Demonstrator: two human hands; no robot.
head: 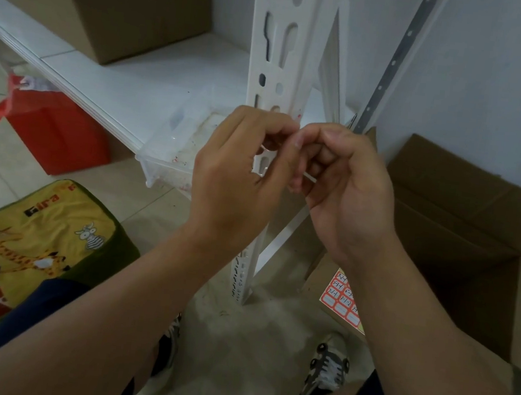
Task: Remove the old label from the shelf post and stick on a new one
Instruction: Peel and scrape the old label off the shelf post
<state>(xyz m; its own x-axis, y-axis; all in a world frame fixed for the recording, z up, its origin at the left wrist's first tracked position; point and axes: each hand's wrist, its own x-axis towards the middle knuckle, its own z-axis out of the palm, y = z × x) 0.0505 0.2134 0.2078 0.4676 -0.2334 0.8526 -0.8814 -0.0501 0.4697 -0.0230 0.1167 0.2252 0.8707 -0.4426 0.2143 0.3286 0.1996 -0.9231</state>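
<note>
The white slotted shelf post (278, 48) stands upright at centre. Both my hands are in front of it at mid height, fingers curled and fingertips meeting. My left hand (239, 169) and my right hand (344, 186) pinch something small and pale between them; it is mostly hidden by the fingers, so I cannot tell if it is a label. Faint red specks mark the post just above my fingers. A sheet of red-bordered labels (340, 297) with handwritten numbers lies on a cardboard box by my right forearm.
A clear plastic bin (175, 143) sits on the white shelf (113, 82) left of the post. A large cardboard box (112, 1) stands on the shelf. An open cardboard box (462, 218) lies right. A red bin (54, 130) and a giraffe-print cushion (39, 238) are left.
</note>
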